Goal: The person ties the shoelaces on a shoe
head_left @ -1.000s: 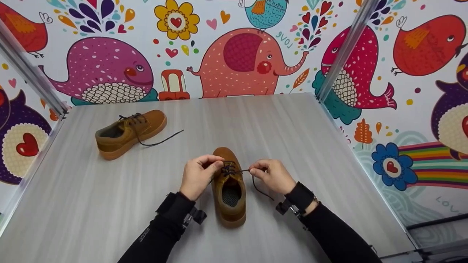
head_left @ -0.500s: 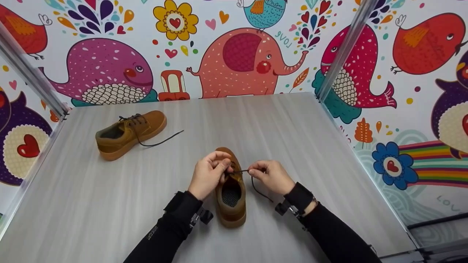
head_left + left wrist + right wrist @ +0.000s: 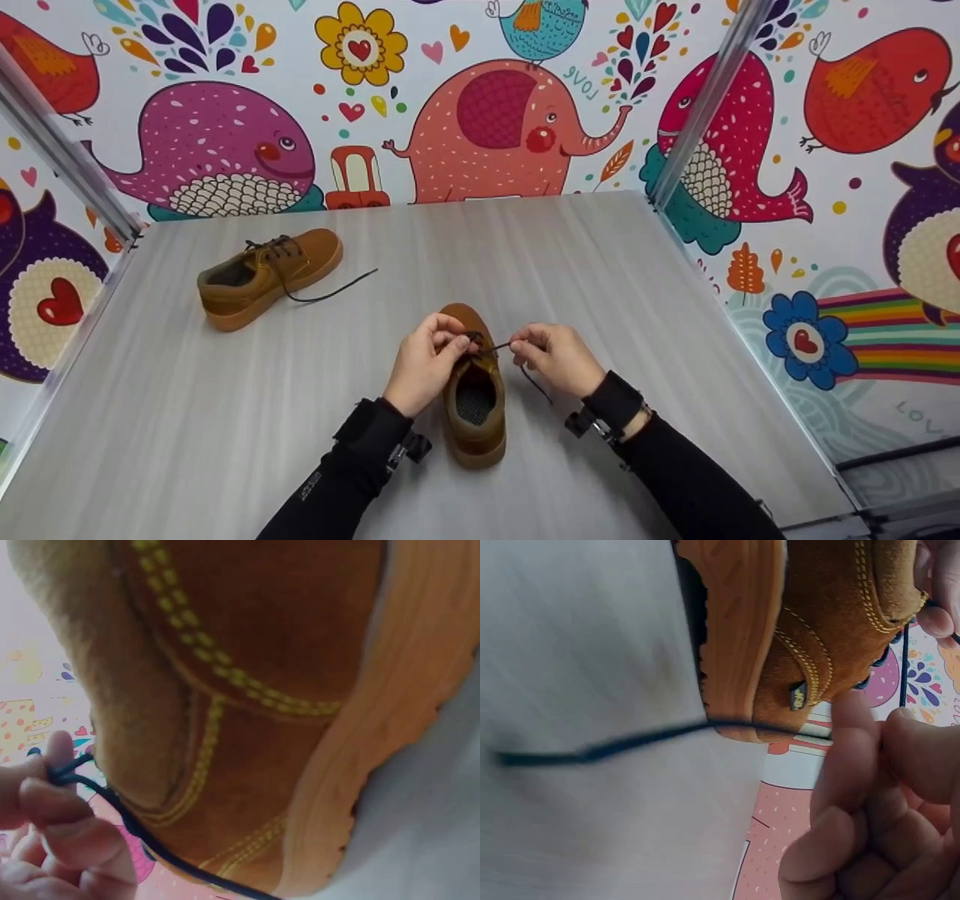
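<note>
A tan-brown lace-up shoe (image 3: 480,444) stands on the table, toe pointing away, heel nearest me. My left hand (image 3: 421,367) is over its lacing and pinches a dark shoelace (image 3: 69,769) between thumb and fingers; in the left wrist view the lace doubles back there and one strand runs down the shoe's side. To the right of the shoe, my right hand (image 3: 561,361) pinches a strand of lace (image 3: 501,346) stretched toward the lacing. A loose lace end (image 3: 615,752) trails from the right fingers over the table. The fingers partly cover the eyelets.
A matching shoe (image 3: 270,276) sits at the back left, one lace trailing to its right on the pale wood-grain table (image 3: 225,420). Walls printed with cartoon animals (image 3: 491,135) and metal posts (image 3: 705,105) border the table at the back and sides.
My left hand has shifted right, from the shoe's left edge to over its lacing. The right hand has stayed near its place, and its hanging lace end has shifted slightly.
</note>
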### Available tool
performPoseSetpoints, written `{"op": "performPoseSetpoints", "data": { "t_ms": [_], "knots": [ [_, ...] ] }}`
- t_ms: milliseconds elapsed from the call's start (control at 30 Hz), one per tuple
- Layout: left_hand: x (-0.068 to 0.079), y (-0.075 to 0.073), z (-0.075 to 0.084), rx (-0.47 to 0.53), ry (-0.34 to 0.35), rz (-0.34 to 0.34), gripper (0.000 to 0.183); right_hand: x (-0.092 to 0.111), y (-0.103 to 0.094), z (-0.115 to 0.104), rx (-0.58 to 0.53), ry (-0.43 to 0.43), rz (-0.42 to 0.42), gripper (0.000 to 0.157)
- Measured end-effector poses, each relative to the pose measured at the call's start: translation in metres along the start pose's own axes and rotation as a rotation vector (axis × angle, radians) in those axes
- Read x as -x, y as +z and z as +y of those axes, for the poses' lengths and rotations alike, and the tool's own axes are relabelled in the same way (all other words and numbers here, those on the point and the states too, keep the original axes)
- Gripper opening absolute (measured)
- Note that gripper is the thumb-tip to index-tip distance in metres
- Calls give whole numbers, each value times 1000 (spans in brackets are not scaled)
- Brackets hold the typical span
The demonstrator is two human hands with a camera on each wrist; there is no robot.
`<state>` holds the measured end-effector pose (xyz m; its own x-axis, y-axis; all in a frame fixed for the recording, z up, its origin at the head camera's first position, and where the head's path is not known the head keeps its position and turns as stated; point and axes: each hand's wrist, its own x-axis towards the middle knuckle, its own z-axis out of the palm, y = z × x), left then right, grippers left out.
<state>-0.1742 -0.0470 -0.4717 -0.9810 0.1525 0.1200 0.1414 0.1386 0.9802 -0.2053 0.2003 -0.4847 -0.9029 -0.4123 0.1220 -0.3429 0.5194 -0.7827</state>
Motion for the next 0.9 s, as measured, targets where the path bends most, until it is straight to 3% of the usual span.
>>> {"op": "performPoseSetpoints", "data": {
  "t_ms": [133, 300, 500, 600, 733, 900],
  "knots": [
    [1, 2, 0, 10, 1, 11, 11, -4, -2, -5, -2, -18, 47, 23],
    [2, 4, -1, -28, 28, 11, 21, -22, 0, -21, -86, -74, 51, 36],
    [5, 11, -5, -115, 107, 26, 29, -45, 7, -47, -166, -270, -88, 63],
    [6, 13, -7, -132, 132, 22, 31, -48, 7, -49, -169, -311, -148, 73],
    [8, 12, -10, -110, 128, 24, 32, -49, 9, -42, -185, -280, -157, 67],
    [9, 7, -9, -118, 109, 49, 33, -45, 10, -36, -167, -234, -162, 44]
  ]
}}
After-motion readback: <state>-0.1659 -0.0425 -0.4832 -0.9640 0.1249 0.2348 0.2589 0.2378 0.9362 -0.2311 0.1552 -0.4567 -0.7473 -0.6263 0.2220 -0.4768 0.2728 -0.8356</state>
